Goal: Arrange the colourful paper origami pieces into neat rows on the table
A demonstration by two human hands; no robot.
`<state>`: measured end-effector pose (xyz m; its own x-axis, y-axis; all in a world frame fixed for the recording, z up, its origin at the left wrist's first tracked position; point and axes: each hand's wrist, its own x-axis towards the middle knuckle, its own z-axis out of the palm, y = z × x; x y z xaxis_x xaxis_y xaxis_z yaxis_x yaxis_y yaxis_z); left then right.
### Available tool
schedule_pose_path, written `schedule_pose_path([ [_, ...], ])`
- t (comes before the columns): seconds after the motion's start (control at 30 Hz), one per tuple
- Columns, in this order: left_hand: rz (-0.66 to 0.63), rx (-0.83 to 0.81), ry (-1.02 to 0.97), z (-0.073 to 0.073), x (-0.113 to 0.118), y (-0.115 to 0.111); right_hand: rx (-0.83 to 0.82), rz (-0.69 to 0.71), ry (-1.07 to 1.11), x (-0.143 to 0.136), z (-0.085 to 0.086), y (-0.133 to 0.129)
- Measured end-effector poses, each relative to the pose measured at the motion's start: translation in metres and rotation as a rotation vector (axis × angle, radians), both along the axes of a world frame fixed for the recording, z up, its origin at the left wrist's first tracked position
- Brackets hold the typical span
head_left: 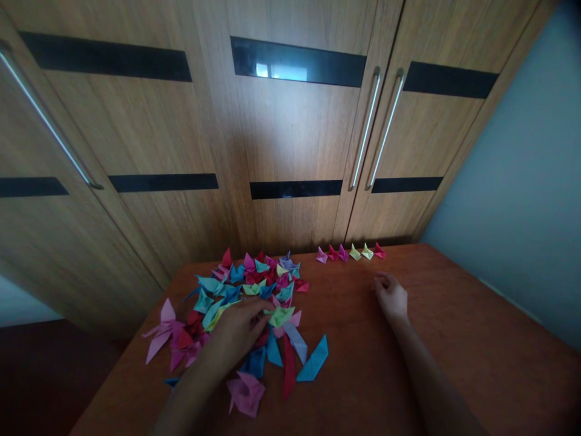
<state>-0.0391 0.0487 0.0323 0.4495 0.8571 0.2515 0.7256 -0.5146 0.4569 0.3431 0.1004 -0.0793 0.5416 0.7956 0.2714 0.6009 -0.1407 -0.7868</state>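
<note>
My left hand (242, 327) reaches over a heap of folded paper pieces, its fingers pinched on the edge of a light green folded paper (281, 316). Pink, red, blue, teal and yellow pieces lie around and under it, with a pink piece (246, 393) at the near side. My right hand (391, 297) rests on the table to the right, fingers curled together; nothing shows in it. Beyond it, along the table's back edge, stands a row of several small folded pieces (344, 253) in pink, red and pale yellow.
The reddish-brown wooden table (354, 363) ends at a wooden wardrobe (290, 133) with long metal handles. A pale wall (512, 200) runs along the right side. Loose blue (314, 360) and red strips lie at the heap's near right edge.
</note>
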Motion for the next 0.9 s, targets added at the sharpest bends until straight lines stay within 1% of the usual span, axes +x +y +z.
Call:
schedule_pose_path([
  [0.1,0.107,0.093,-0.189,0.006,0.004,-0.005,0.064,0.043,0.089,-0.012,0.006,0.000],
  [0.13,0.137,0.124,-0.232,0.007,0.007,-0.007,0.103,0.082,0.123,-0.020,0.009,-0.001],
  [0.2,0.156,0.177,-0.277,0.004,0.012,-0.010,0.181,0.203,0.199,-0.042,0.017,-0.005],
  [0.23,0.144,0.200,-0.286,0.001,0.014,-0.012,0.207,0.283,0.236,-0.055,0.022,-0.009],
  [0.3,0.099,0.225,-0.296,-0.007,0.017,-0.014,0.210,0.488,0.278,-0.083,0.034,-0.020],
  [0.4,0.049,0.205,-0.295,-0.020,0.019,-0.016,0.095,0.853,0.235,-0.121,0.051,-0.041],
  [0.47,0.030,0.183,-0.281,-0.026,0.020,-0.017,0.025,1.004,0.209,-0.137,0.059,-0.053],
  [0.53,0.012,0.161,-0.271,-0.030,0.020,-0.018,0.005,1.052,0.189,-0.145,0.063,-0.060],
  [0.73,-0.026,0.103,-0.228,-0.033,0.021,-0.020,0.044,1.030,0.028,-0.149,0.060,-0.065],
  [0.9,0.003,0.129,-0.212,-0.033,0.019,-0.020,0.083,0.969,-0.024,-0.147,0.059,-0.063],
])
